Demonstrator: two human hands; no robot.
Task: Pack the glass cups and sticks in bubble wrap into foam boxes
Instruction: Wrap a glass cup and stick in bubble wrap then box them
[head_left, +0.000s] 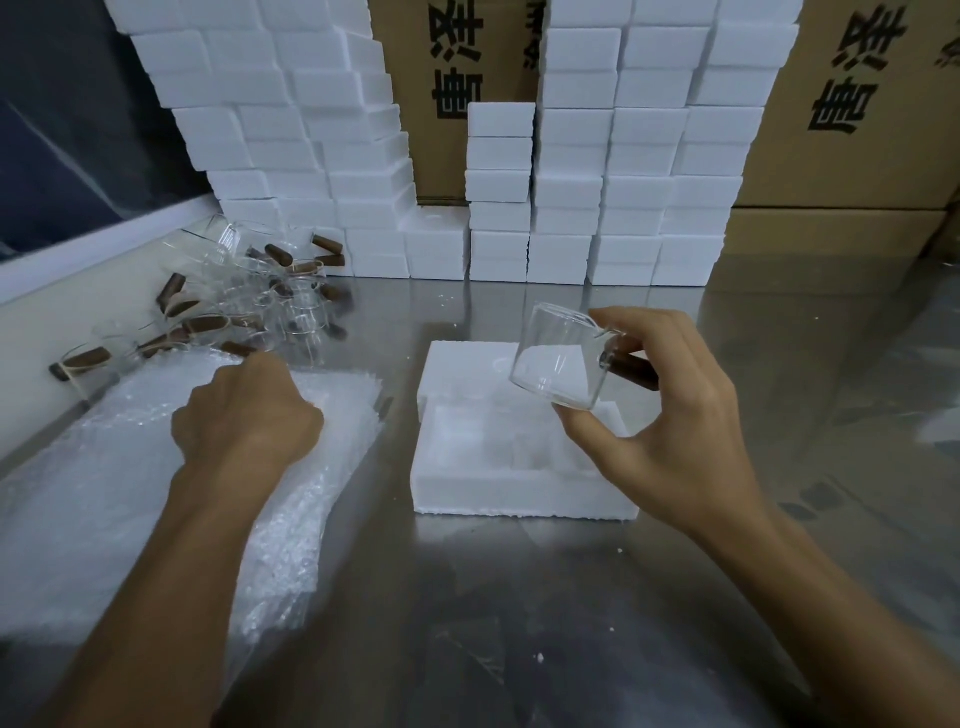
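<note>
My right hand holds a clear glass cup with a dark wooden stick handle, tilted above an open foam box on the steel table. The box's lid leans behind it, and something wrapped seems to lie in the tray. My left hand rests with curled fingers on a stack of bubble wrap sheets; its fingertips are hidden, so whether it pinches a sheet is unclear. A heap of glass cups with wooden handles lies at the far left.
Stacks of closed white foam boxes line the back of the table, with brown cardboard cartons behind them. A white ledge runs along the left. The steel tabletop shows in front.
</note>
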